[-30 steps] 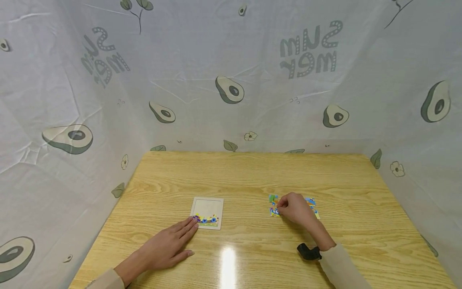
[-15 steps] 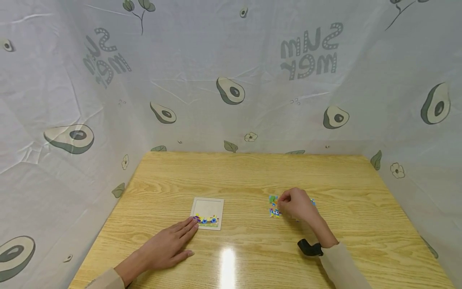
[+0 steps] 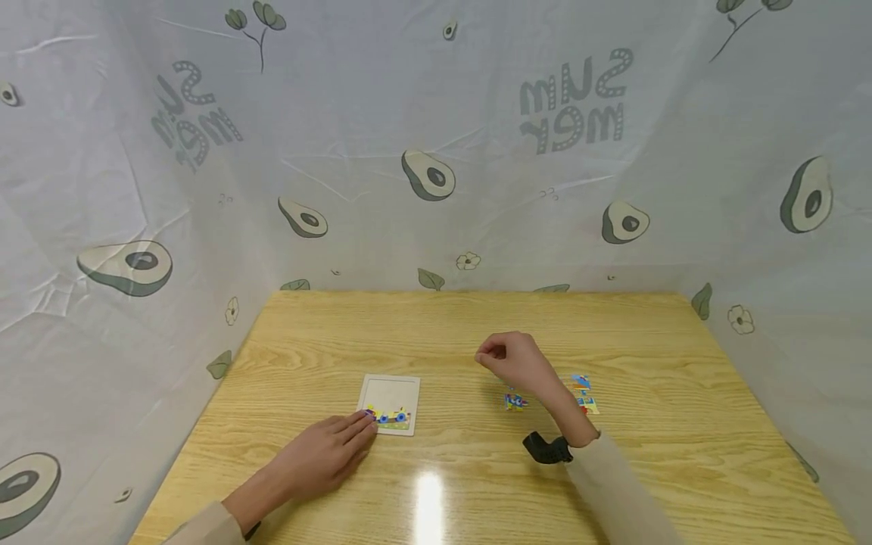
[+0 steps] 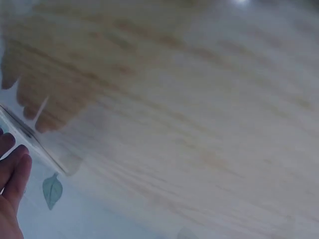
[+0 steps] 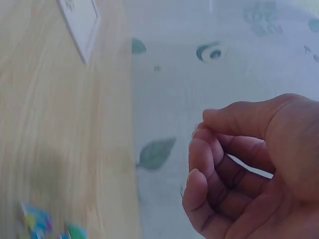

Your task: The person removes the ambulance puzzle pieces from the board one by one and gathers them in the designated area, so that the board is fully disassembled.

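My left hand (image 3: 327, 454) lies flat with straight fingers, tips touching the lower left of a white square puzzle board (image 3: 389, 390). A picture strip with yellow and blue parts (image 3: 390, 417) fills the board's bottom; its upper part is bare. In the left wrist view, fingers (image 4: 17, 174) show beside the board's edge. My right hand (image 3: 521, 363) is raised, fingers curled and thumb against the index finger; no piece shows at the tips in the right wrist view (image 5: 239, 164). Behind and below it lie puzzle pieces (image 3: 515, 402), partly hidden by the hand.
More puzzle pieces (image 3: 584, 393) lie right of the right forearm. Everything rests on a wooden table (image 3: 436, 325) with a glare spot near the front. A printed cloth (image 3: 436, 219) hangs around its back and sides. A black strap (image 3: 548, 448) is on the right wrist.
My right hand has lifted off the puzzle pieces and moved up and left, uncovering the pieces on the right. The left hand stays at the board, its thumb now out of sight.
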{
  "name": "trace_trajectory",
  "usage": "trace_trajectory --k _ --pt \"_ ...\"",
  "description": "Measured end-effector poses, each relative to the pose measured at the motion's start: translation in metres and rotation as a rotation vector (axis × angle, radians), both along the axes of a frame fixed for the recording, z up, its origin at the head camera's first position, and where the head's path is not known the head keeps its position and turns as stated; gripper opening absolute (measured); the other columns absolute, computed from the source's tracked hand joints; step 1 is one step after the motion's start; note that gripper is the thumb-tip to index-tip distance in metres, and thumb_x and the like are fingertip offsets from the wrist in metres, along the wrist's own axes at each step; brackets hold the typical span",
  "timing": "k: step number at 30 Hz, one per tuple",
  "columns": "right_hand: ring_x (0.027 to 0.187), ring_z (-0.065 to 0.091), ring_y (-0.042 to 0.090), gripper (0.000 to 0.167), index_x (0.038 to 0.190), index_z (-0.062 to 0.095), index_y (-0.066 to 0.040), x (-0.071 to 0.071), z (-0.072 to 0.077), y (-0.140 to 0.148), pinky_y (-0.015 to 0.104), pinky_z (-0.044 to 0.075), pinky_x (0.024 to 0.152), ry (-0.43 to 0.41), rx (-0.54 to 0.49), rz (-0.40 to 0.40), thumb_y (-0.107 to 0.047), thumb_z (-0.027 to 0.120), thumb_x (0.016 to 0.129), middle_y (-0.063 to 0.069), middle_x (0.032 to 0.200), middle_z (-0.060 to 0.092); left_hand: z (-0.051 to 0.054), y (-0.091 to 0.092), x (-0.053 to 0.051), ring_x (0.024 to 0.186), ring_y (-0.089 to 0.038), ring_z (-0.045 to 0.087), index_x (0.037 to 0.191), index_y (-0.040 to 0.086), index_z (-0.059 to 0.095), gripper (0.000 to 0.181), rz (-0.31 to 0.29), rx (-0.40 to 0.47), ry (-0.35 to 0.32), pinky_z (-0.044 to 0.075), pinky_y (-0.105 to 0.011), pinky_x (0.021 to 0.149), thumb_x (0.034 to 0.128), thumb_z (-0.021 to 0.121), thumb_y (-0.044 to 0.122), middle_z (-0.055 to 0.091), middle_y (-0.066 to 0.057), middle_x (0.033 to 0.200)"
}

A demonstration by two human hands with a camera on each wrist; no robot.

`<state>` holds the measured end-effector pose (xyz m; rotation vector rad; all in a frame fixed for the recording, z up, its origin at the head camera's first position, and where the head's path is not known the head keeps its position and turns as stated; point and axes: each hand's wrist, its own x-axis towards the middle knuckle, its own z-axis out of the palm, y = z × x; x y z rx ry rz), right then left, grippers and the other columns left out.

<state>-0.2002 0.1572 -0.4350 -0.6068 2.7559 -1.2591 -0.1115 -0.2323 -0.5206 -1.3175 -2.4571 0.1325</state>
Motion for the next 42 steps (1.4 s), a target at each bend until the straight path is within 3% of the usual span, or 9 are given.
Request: trace_trajectory --k 6,12,16,22,27,35,42 --pt "0.076 0.062 0.008 0.015 0.1 0.08 -0.007 0.006 -0.011 -0.042 0.023 0.053 0.068 -0.036 -0.003 0.117 -0.017 0.07 0.102 0.003 0.089 0.075 0.008 0.005 -0.012 0.127 -0.022 0.071 0.139 0.006 0.068 0.039 -0.064 -0.098 0.084 0.06 -0.035 0.104 0.1052 0.064 0.024 0.073 -0.008 0.137" --pt "0.072 0.06 0.002 0.012 0.096 0.079 -0.006 0.013 -0.036 -0.081 0.019 0.052 0.067 -0.051 0.009 0.241 -0.014 0.071 0.1 0.0 0.085 0.074 0.009 0.005 -0.018 0.137 -0.025 0.064 0.147 0.006 0.062 0.055 -0.093 -0.116 0.031 0.056 -0.038 0.112 0.099 0.074 0.031 0.067 -0.009 0.146" --pt "0.076 0.061 0.002 0.011 0.099 0.079 -0.007 0.019 -0.051 -0.102 0.019 0.054 0.071 -0.026 0.062 0.281 -0.017 0.077 0.097 0.002 0.091 0.074 0.005 0.0 -0.024 0.144 -0.026 0.058 0.153 0.008 0.056 0.058 -0.13 -0.1 -0.007 0.052 -0.038 0.116 0.1036 0.066 0.038 0.06 -0.008 0.154" --pt "0.084 0.058 0.004 0.033 0.113 0.077 -0.008 0.028 -0.063 -0.118 0.02 0.053 0.076 -0.01 0.219 0.279 -0.031 0.084 0.09 0.003 0.103 0.07 -0.001 -0.011 -0.029 0.155 -0.026 0.044 0.163 0.009 0.039 0.069 -0.198 -0.144 -0.108 0.045 -0.043 0.122 0.1088 0.049 0.05 0.043 -0.009 0.168" --pt "0.087 0.058 0.004 0.034 0.113 0.077 -0.01 0.031 -0.066 -0.121 0.022 0.054 0.081 0.023 0.303 0.271 -0.032 0.086 0.088 -0.001 0.103 0.068 -0.005 -0.02 -0.031 0.156 -0.026 0.043 0.165 0.006 0.035 0.075 -0.222 -0.16 -0.145 0.044 -0.044 0.122 0.1084 0.047 0.054 0.038 -0.01 0.171" --pt "0.082 0.053 0.004 0.028 0.104 0.076 -0.009 0.031 -0.066 -0.121 0.02 0.051 0.076 0.022 0.275 0.273 -0.028 0.088 0.086 0.0 0.099 0.066 -0.008 -0.023 -0.031 0.155 -0.028 0.044 0.164 0.003 0.033 0.076 -0.237 -0.139 -0.175 0.045 -0.044 0.122 0.1081 0.049 0.052 0.038 -0.012 0.17" --pt "0.083 0.051 0.004 0.035 0.109 0.074 -0.008 0.031 -0.068 -0.119 0.02 0.051 0.079 0.019 0.266 0.241 -0.031 0.088 0.087 0.0 0.104 0.063 -0.009 -0.022 -0.032 0.155 -0.028 0.045 0.165 0.004 0.033 0.076 -0.241 -0.131 -0.173 0.045 -0.045 0.121 0.1081 0.05 0.051 0.038 -0.012 0.17"
